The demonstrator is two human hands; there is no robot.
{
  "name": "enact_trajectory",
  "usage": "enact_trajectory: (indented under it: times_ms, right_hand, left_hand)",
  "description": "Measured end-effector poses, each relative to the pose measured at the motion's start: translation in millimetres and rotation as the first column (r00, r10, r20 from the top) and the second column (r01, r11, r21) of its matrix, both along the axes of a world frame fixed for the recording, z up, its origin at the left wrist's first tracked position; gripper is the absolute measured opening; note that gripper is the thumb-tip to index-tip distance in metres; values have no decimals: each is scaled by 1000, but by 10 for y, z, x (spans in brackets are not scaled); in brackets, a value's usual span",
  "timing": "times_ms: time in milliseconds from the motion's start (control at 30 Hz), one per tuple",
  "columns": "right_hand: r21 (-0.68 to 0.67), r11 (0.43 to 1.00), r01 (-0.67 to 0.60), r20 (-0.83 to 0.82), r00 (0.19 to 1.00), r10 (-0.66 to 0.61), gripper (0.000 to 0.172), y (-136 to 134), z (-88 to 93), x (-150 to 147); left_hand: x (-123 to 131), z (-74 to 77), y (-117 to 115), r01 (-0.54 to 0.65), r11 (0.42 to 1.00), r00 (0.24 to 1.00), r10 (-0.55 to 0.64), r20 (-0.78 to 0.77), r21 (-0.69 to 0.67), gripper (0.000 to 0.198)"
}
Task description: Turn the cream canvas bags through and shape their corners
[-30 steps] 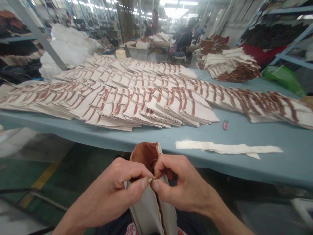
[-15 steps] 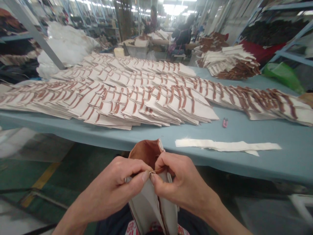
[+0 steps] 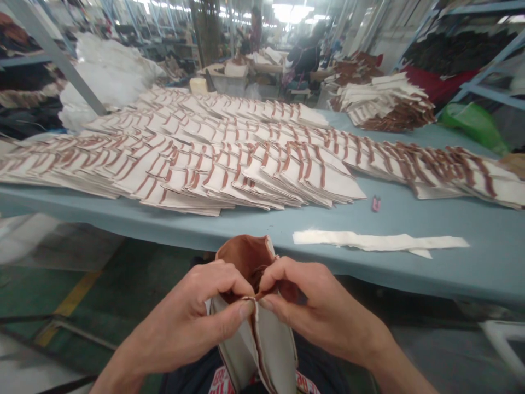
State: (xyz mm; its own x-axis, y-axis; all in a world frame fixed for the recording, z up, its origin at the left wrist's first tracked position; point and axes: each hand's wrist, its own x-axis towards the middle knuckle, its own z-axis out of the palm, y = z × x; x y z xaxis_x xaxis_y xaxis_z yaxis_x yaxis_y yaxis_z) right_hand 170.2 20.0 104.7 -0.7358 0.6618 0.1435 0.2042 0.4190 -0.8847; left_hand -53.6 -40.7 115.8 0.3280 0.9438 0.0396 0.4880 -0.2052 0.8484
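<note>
A sewn piece, white outside and brown inside, like a boot upper or bag shell (image 3: 275, 334), stands upright over my lap, its open top facing away. My left hand (image 3: 213, 306) pinches the near rim just left of a seam, thumb outside and fingers inside. On the other side of that seam my right hand (image 3: 301, 301) grips the same rim between thumb and bent forefinger. The thumbs are a little apart. Brown lining (image 3: 241, 253) shows behind my fingers; the fingertips inside are hidden.
Overlapping rows of white pieces with brown edges (image 3: 246, 169) cover much of the blue table (image 3: 197, 224). A white cloth strip (image 3: 377, 241) and small pink thread snips (image 3: 376, 204) lie at right. Beyond are a stacked pile (image 3: 385, 104), a green bag (image 3: 471, 126) and a person (image 3: 305, 57).
My hands have shifted slightly down on the rim and the thumbs have drawn apart. The seam between them now shows more plainly, and the opening looks wider.
</note>
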Motion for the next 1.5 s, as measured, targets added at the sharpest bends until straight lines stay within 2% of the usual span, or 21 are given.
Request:
enact_trajectory:
  times_ms: [133,267,433,567,700,867,1033,1167,1300,1367,1500]
  right_hand:
    - [282,959,-9,30,1000,0,6,6,-12,-15]
    - [538,843,-5,33,999,-15,14,22,-50,-10]
    - [696,717,-21,67,997,-37,22,20,-43,-4]
    - [775,629,-59,135,988,-73,28,12,-2,-17]
    - [825,564,-32,116,987,-114,35,31,-12,-50]
    - [825,563,40,49,989,-142,36,75,-81,-99]
    - [836,549,23,57,990,-128,34,81,-72,-135]
    - [860,509,-25,94,990,-110,38,81,-45,-150]
    - [866,500,12,63,989,-133,37,85,-88,-160]
    - [841,539,33,50,989,-138,31,92,-123,-158]
    - [716,698,-11,97,992,-84,17,124,-139,-131]
  left_hand:
    - [38,-22,-15,-16,996,998,20,-54,82,18]
    - [39,-101,16,10,993,998,-2,-66,122,18]
    - [19,-194,78,43,994,998,-48,48,102,18]
    - [20,-208,92,43,996,997,-47,53,81,19]
    - [38,-193,93,24,998,998,-27,53,56,20]
    - [50,-190,110,23,1000,999,-24,36,18,21]
    - [62,-192,86,-7,1000,1000,7,0,5,22]
    - [115,-196,63,-55,998,998,56,-24,6,22]
    - [183,-221,49,-86,996,996,86,-5,-28,21]
    - [204,-227,39,-91,995,995,93,25,-50,22]
    - [219,-215,17,-103,994,994,104,15,-45,22]
